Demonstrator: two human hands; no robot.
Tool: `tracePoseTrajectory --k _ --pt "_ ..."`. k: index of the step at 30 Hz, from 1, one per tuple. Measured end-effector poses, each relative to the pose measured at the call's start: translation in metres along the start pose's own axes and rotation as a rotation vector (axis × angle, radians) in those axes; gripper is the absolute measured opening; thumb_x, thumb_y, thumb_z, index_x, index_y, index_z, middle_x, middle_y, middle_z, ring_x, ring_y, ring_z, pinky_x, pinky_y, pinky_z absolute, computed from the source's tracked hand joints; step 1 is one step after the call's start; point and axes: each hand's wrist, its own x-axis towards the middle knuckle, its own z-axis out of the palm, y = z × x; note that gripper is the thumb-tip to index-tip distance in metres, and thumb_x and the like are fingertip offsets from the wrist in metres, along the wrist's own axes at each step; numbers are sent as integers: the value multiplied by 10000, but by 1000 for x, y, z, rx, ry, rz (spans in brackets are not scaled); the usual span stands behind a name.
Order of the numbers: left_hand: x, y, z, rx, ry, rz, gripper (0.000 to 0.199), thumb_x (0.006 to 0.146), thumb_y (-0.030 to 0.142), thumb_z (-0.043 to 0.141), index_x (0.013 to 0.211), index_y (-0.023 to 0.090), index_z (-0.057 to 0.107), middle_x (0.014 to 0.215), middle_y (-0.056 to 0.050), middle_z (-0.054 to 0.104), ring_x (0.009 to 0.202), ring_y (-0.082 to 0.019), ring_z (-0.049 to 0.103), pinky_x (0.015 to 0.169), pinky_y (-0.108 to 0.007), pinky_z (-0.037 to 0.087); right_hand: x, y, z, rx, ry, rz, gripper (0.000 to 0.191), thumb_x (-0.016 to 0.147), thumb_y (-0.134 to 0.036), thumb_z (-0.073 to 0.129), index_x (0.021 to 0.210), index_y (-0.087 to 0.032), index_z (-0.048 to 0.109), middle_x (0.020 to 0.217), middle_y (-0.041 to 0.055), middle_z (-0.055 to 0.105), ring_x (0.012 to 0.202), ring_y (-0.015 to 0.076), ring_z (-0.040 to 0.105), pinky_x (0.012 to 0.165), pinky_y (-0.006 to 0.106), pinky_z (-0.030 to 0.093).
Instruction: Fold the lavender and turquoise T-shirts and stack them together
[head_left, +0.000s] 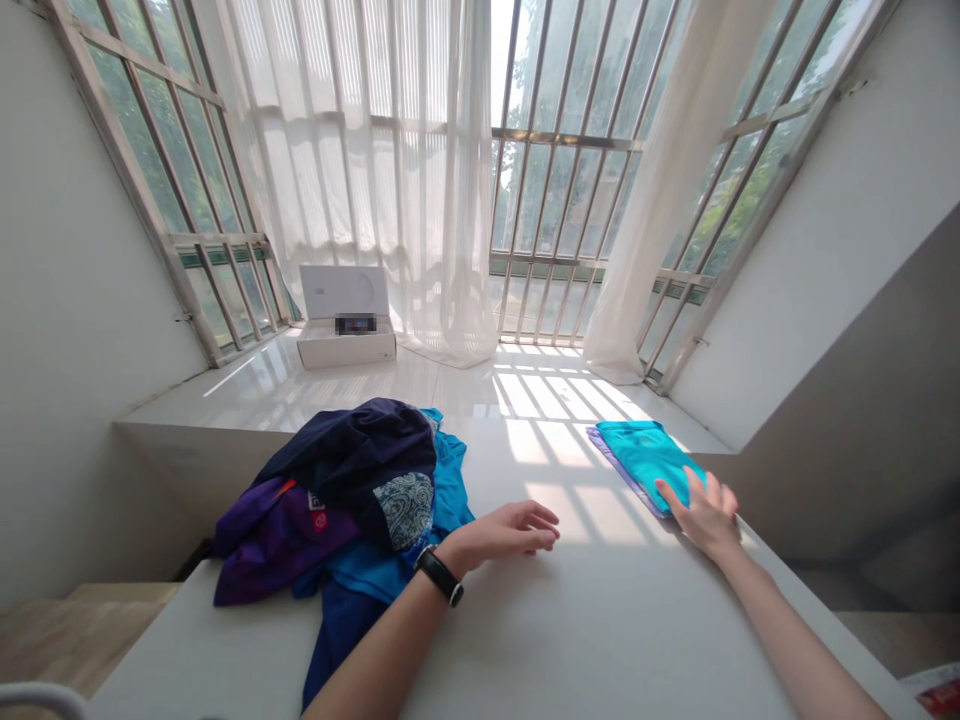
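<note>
My right hand (703, 512) rests with fingers spread on the near end of a folded turquoise garment (637, 455). Under that garment, the edge of a folded lavender one (622, 478) shows along the left side. My left hand (514, 530) hovers or lies over the middle of the white table (570, 640), fingers loosely bent and apart, holding nothing. A dark watch (439, 575) is on the left wrist. Left of that hand sits a crumpled heap of clothes: a dark navy piece (352, 445) with a paisley patch, a purple piece (277, 540), and blue pieces (360, 570) below.
Behind the table is a white sill (442, 385) with an open white box (346, 348) at its left. White sheer curtains (420, 200) hang before barred windows (562, 190). Sunlight stripes fall on the sill and table. The table's right edge runs beside my right forearm.
</note>
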Motion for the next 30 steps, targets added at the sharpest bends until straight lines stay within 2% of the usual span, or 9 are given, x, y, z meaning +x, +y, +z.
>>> tracePoseTrajectory --k 5,11,16,20,21,23,26,28,30 --pt "3 -6 0 28 2 14 567 758 585 786 1169 209 683 1221 -151 681 1085 -293 663 897 -404 498 -14 -3 -6 -6 47 -12 1054 690 -879 419 1503 -211 379 1646 192 195 1509 459 127 1154 607 272" --pt "-2 0 -8 109 -6 41 539 809 551 753 1220 211 672 1255 -157 677 1158 -311 638 923 -407 495 -17 -16 -8 -14 63 80 1022 669 -899 447 1493 -298 384 1631 155 257 1472 470 215 1126 614 301" --pt "-10 18 -13 65 117 119 423 846 489 731 1159 208 683 1219 -148 700 1115 -289 659 899 -383 492 -16 -26 -13 -28 55 107 1002 701 -874 434 1512 -288 380 1636 145 250 1465 462 208 1123 631 286" --pt "-10 21 -11 80 176 163 311 877 418 698 1097 197 701 1143 -139 726 1035 -280 684 852 -364 506 -16 -23 -15 9 85 85 1003 716 -868 443 1500 -244 413 1645 169 205 1479 467 165 1140 637 255" --pt "-10 21 -11 137 221 192 273 889 397 683 1075 199 711 1107 -131 735 1003 -277 689 845 -363 509 -15 -21 -15 35 120 64 998 726 -872 426 1486 -225 431 1647 179 187 1480 471 158 1145 641 245" --pt "-13 22 -14 356 386 288 194 911 337 651 1034 208 729 1038 -113 741 970 -276 682 872 -373 503 -15 -19 -15 105 223 -11 986 747 -887 380 1442 -195 480 1640 201 181 1477 484 165 1147 657 233" --pt "-25 32 -25 877 646 374 161 926 213 591 1008 210 730 983 -93 730 999 -284 651 952 -409 460 -17 -25 -16 225 450 -200 937 767 -898 373 1327 -174 573 1576 231 301 1426 491 298 1125 683 261" --pt "-36 41 -35 1159 760 317 193 931 166 564 1056 202 707 1002 -89 727 997 -277 644 943 -407 450 -24 -41 -20 287 585 -357 800 822 -828 441 1247 -173 615 1500 225 407 1364 461 411 1109 669 312" --pt "-45 48 -44 1313 857 210 207 940 164 563 1104 202 684 1015 -82 726 967 -259 649 901 -376 454 -36 -69 -26 339 629 -507 564 905 -661 522 1195 -190 631 1439 199 476 1327 414 472 1094 634 362"
